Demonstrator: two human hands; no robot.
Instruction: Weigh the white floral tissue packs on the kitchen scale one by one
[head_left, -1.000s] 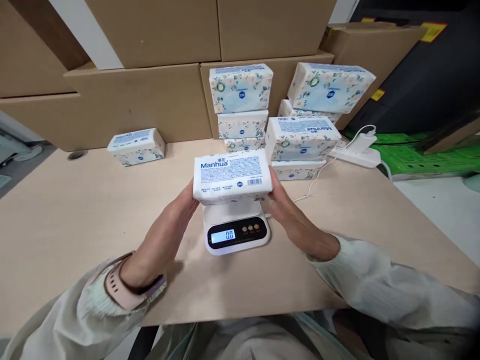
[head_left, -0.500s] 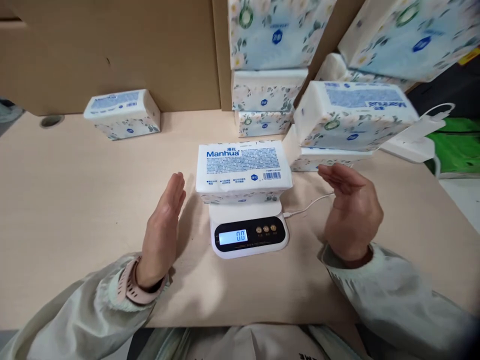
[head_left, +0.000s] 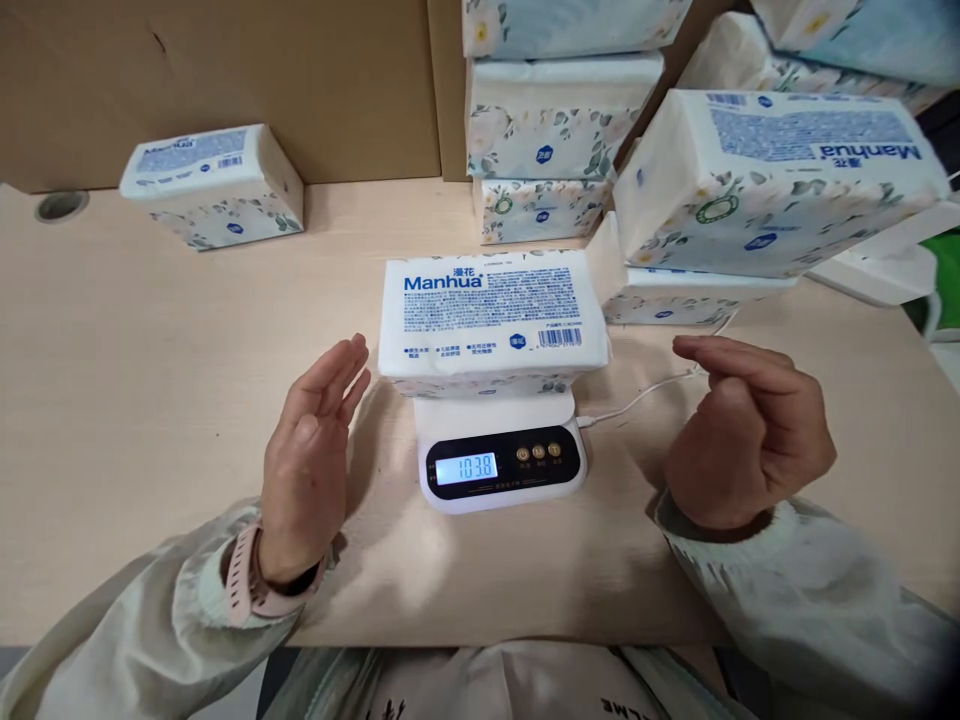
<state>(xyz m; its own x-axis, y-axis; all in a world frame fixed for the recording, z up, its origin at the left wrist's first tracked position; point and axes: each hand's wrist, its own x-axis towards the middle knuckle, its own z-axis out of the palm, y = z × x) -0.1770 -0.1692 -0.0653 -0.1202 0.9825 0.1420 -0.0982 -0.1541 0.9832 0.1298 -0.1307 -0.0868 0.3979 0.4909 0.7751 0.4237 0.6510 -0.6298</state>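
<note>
A white tissue pack (head_left: pixel 491 315) with blue "Manhua" print lies on top of a white digital scale (head_left: pixel 501 500), whose lit display reads 103.8. My left hand (head_left: pixel 311 455) is held just left of the pack and scale, fingers stretched out, a pink watch strap at its wrist. To the right of the pack, farther off, my right hand (head_left: pixel 739 435) is raised with its fingers extended and the palm turned inward. Neither hand touches the pack, and nothing is in either one.
Another tissue pack (head_left: pixel 217 190) sits at the back left beside a round cable hole (head_left: pixel 62 206). Stacked packs (head_left: pixel 555 125) and a tilted pack (head_left: pixel 780 185) stand at the back right. Behind them is cardboard (head_left: pixel 300 80). A white cable (head_left: pixel 637 403) runs right from the scale.
The scale's reading has gone from 0.0 to 103.8. My right hand has moved outward to the right, my left hand slightly left. The view has come closer.
</note>
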